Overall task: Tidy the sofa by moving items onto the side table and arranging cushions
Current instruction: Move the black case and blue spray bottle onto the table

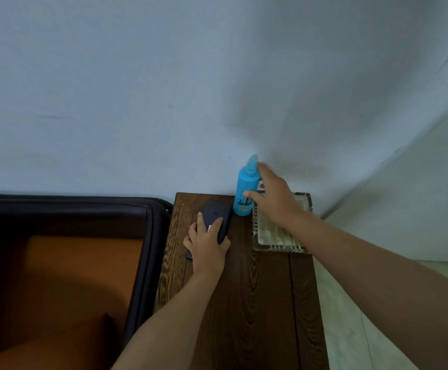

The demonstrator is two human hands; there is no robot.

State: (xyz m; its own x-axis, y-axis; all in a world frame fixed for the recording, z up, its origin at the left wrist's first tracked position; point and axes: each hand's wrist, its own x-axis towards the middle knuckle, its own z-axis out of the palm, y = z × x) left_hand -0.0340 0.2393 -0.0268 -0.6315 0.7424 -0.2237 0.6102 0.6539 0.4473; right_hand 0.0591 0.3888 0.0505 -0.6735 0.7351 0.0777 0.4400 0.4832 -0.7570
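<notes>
Left hand (207, 243) grips a dark flat case (215, 218) on the tabletop (257, 303); right hand (276, 194) touches the blue bottle (244, 193).

The right hand's fingers lie spread against the upright bottle at the tabletop's far edge, just beside a glass tray (279, 247). The sofa (65, 263) with orange cushions sits left of the tabletop.

- The upright blue plastic bottle (245, 192) at the far edge of the dark wooden side table (257, 303) carries a dark printed graphic and a small orange mark low on its side; neither is sharp enough to read.
- A small pale label on the dark flat case (219, 214) just left of the bottle is too blurred to read.
</notes>
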